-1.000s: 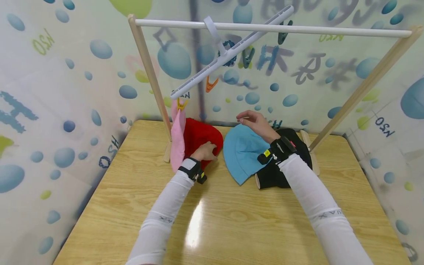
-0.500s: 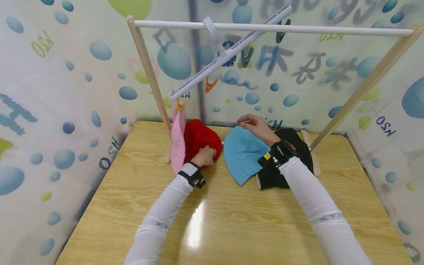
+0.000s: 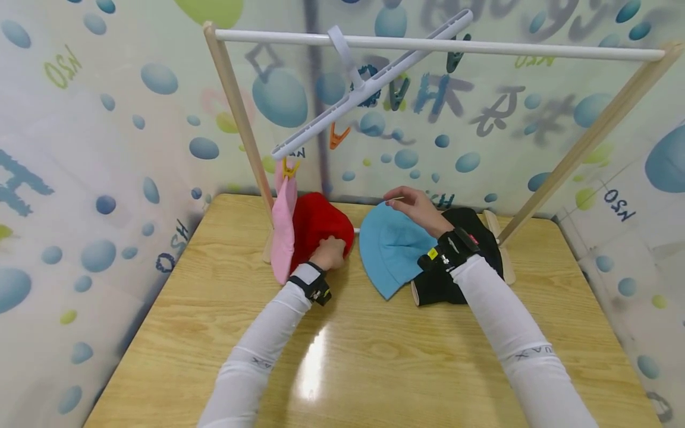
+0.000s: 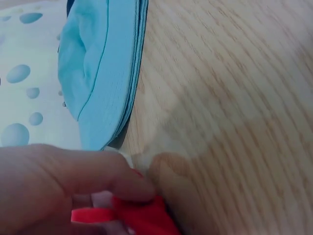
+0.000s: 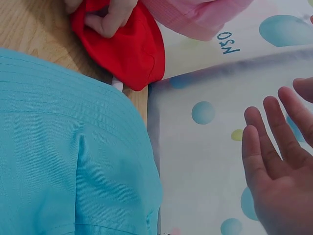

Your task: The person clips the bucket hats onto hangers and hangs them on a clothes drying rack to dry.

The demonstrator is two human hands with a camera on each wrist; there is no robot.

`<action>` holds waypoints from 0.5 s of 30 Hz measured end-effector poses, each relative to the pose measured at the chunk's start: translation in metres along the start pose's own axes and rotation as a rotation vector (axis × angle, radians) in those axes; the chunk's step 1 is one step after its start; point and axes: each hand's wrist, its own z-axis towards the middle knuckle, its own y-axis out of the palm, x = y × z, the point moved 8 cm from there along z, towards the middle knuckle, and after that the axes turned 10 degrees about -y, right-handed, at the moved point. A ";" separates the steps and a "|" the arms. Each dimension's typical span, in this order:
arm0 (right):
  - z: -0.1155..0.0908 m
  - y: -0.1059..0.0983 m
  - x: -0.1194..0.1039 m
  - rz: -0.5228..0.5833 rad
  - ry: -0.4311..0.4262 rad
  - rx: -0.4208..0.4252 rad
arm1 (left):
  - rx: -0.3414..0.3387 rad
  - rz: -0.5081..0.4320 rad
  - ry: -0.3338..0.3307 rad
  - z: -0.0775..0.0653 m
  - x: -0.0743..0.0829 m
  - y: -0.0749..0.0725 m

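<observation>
My left hand (image 3: 328, 254) pinches the near edge of a red hat (image 3: 317, 217), which lies on the table at the left. Close up in the left wrist view, the thumb (image 4: 132, 185) presses on the red cloth. A light blue bucket hat (image 3: 385, 244) lies folded in the middle, partly over a black hat (image 3: 481, 238). Above the blue hat my right hand (image 3: 414, 207) hovers, holding nothing; its fingers look loosely extended in the right wrist view. Beside the red hat, a pink hat (image 3: 283, 232) hangs from a yellow clip (image 3: 289, 169).
A white hanger (image 3: 364, 89) hooks over the white rail (image 3: 508, 47) of a wooden-post rack. It carries an orange clip (image 3: 338, 137) and dark green clips (image 3: 397, 94). A patterned wall closes off the back of the wooden table (image 3: 374, 368).
My left hand's fingers have curled in on the red hat, whose right edge has shifted slightly left, baring a white bar end behind. The right hand has barely moved.
</observation>
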 end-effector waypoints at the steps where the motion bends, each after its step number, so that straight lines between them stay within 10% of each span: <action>1: 0.000 0.000 0.000 0.000 -0.002 0.001 | 0.010 -0.002 0.017 0.000 0.000 -0.002; 15: -0.001 0.002 -0.002 0.008 -0.015 -0.010 | 0.011 -0.008 0.261 -0.022 0.004 -0.035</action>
